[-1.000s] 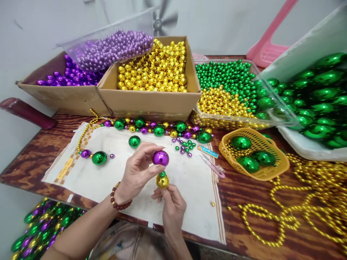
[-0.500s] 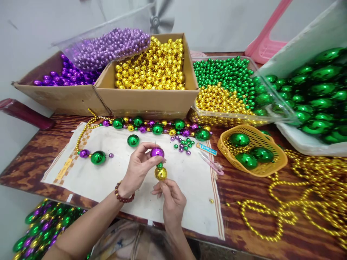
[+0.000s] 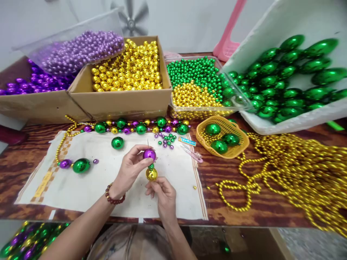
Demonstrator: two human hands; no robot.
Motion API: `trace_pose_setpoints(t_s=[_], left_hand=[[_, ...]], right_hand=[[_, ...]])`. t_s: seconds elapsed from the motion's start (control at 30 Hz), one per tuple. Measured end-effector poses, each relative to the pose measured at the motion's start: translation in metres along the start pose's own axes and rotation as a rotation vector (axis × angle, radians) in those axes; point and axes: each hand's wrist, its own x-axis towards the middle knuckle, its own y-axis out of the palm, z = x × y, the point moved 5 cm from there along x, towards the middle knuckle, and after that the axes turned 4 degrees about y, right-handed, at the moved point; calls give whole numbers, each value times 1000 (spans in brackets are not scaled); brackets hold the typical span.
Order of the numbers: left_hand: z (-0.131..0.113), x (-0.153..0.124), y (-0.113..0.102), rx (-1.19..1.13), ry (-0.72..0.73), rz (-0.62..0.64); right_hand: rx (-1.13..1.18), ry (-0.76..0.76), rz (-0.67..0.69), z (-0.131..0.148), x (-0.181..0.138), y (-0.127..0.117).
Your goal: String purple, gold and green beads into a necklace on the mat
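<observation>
My left hand point(image 3: 132, 167) pinches a purple bead point(image 3: 149, 154) that sits on a thin needle whose tip pokes out above it. Just below the purple bead come a small green bead point(image 3: 151, 167) and a gold bead point(image 3: 151, 174) on the same line. My right hand point(image 3: 160, 195) is closed under the gold bead, fingers pinched round the strand. Both hands hover over a white cloth point(image 3: 81, 184). A beaded strand point(image 3: 141, 127) of green, gold and purple beads lies along the cloth's far edge.
Cardboard boxes of gold beads point(image 3: 127, 70) and purple beads point(image 3: 24, 81) stand at the back, with a clear tray of green and gold beads point(image 3: 197, 85). A yellow basket point(image 3: 238, 144) holds green balls. Gold bead chains point(image 3: 298, 173) pile at right. Small scissors point(image 3: 193, 153) lie nearby.
The purple bead has slid down the needle onto the green and gold beads. My view has swung to the right, so everything sits further left in frame.
</observation>
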Motion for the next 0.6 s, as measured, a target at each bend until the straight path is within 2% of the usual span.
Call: trace_pose_setpoints(t_s=[0.13,0.23,0.3,0.37,0.4,0.43,0.5,0.6], left_hand=[[-4,10,12,58,45,178],[-15,48,28,184,130,199],[-31,88,50,418,310,191],[-45,131,87,787,517,298],[-47,153,106,1007,571,361],[-46,175,124,1229,580,413],[-40,214,149,1618,483,488],[-30,250,166,1865,294,556]], right_hand=[[-1,-87,-21,10,-4,-17],[-14,-138,-51,15,-4,-33],[-15,-163,-52,15,-2,-42],[-6,-183,-41,12,-1,-46],[3,-187,-36,10,-1,-48],[12,-188,-32,8,-1,-48],[30,-187,-22,3,-1,-49],[50,-173,-19,-2,-3,-51]])
